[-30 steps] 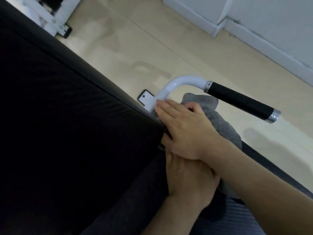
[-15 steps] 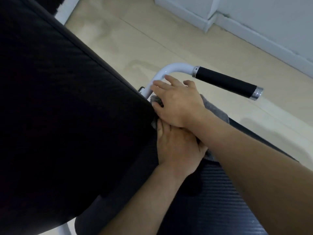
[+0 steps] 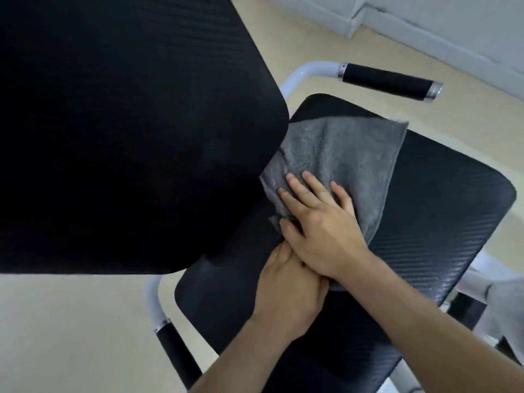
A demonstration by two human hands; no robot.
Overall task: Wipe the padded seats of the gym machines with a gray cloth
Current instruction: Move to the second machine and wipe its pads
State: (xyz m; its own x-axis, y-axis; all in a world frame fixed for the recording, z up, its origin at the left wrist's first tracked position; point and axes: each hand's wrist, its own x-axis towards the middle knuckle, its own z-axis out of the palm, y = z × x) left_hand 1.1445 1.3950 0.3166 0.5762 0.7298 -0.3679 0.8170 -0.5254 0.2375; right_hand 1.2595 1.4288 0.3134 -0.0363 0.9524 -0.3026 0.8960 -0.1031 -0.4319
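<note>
Over the pale floor [image 3: 71, 321], our right hand [image 3: 317, 222] pressed flat, fingers spread, on the gray cloth [image 3: 340, 154]; left hand [image 3: 289, 290] tucked beneath, grip unclear; most of the seat [image 3: 439, 222] seemingly remained unwiped.

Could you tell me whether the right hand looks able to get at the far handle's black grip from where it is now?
Probably yes. The right hand lies flat on the gray cloth on the seat, and only open seat and air lie between it and the black grip. The left hand sits partly beneath it, not blocking.
</note>
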